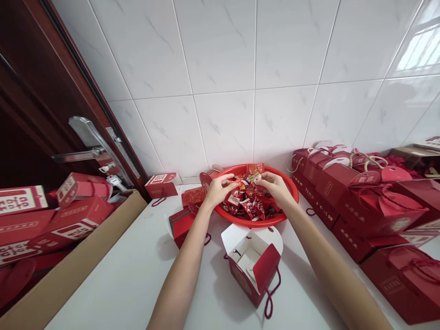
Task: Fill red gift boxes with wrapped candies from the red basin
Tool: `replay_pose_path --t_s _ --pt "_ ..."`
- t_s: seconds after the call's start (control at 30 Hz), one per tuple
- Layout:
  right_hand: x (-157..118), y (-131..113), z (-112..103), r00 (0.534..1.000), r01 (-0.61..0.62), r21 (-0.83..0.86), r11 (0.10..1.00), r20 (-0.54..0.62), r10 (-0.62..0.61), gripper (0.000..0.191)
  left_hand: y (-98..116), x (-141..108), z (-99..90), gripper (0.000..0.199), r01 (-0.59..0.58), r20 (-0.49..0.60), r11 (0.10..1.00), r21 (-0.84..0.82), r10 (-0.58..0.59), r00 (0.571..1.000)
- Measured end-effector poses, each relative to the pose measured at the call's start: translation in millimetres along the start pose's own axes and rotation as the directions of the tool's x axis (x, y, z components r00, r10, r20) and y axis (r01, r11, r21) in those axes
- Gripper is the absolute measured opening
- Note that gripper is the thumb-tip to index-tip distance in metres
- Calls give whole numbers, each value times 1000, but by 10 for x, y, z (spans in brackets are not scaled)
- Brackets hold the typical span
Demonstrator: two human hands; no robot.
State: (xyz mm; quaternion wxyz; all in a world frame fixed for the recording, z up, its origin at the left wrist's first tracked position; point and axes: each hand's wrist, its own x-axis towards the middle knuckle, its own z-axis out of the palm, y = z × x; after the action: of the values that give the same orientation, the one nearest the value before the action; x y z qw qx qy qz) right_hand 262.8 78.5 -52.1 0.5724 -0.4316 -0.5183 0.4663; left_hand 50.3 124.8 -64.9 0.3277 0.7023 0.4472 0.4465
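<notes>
Both of my hands are over a red plastic basket [258, 223] filled with wrapped candies [252, 208]. My left hand [220, 189] reaches in at the left side, thumb and fingers apart, close to some red wrappers. At the right side my right hand [275, 185] pinches a small gold-wrapped candy [255, 177] at its fingertips. Between my forearms an open red gift box [245, 279] stands with its flaps spread and its white inside showing. Its dark red cord handle [269, 300] hangs over the front.
Another open red box [181, 225] stands beside my left forearm. Closed red boxes [347, 188] are stacked along the right. A cardboard carton [82, 254] of red boxes is at the left, near a door handle [80, 155] with keys. White tiles [223, 123] rise behind.
</notes>
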Motion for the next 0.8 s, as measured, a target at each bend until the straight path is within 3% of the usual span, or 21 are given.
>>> replay_pose_path --t_s 0.2,0.4,0.5,0.57,0.67,0.8 --pt "-13 -33 -20 998 -47 95 994 50 42 32 218 -79 103 33 -83 162 993 -90 97 982" --pt "-36 -34 -16 991 32 20 999 129 -35 31 285 -88 83 38 -128 163 992 -21 129 978" --pt "-21 -4 -6 995 82 -60 995 64 -78 33 219 -71 -23 44 -66 70 981 183 54 996" --pt "-7 20 0 995 95 -99 991 35 -92 34 185 -79 -65 45 -4 50 914 406 -18 999" --pt "3 45 3 992 122 -135 983 12 -122 32 185 -110 -16 34 10 141 759 651 -134 981" --pt "4 55 3 987 157 -167 973 -14 -161 27 231 -123 136 25 -9 202 612 791 -248 947"
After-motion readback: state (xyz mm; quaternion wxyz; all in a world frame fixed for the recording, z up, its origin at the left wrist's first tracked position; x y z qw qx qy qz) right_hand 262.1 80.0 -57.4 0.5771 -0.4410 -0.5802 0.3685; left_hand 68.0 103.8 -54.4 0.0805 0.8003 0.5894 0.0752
